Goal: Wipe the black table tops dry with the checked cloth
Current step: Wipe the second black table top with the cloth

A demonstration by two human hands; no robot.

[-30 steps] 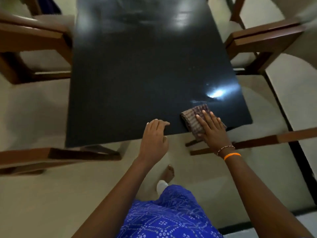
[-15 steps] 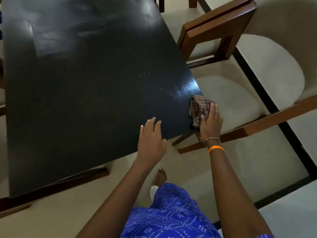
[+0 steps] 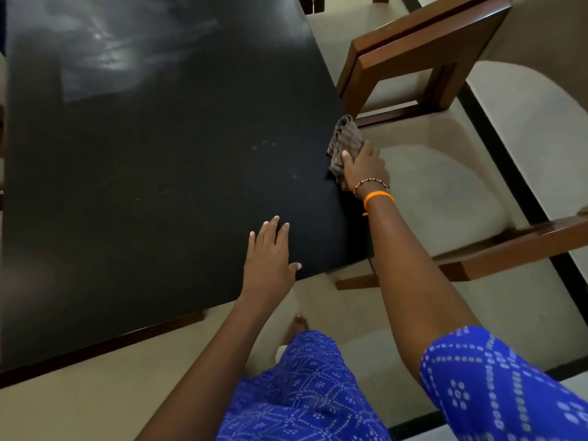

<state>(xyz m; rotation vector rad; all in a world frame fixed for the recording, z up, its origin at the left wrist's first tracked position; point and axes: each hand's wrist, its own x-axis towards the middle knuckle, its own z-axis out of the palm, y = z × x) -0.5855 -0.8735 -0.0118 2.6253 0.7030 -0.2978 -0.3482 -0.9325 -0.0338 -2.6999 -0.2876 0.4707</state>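
The right hand grips the bunched checked cloth at the black table edge; the left hand lies flat, fingers straight. Overhanging beyond the fingers, the cloth could slip off and skip the damp streaks far left.

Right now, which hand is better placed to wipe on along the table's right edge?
Right. The right hand already grips the checked cloth at that edge of the black table top; the left hand rests flat, without cloth.
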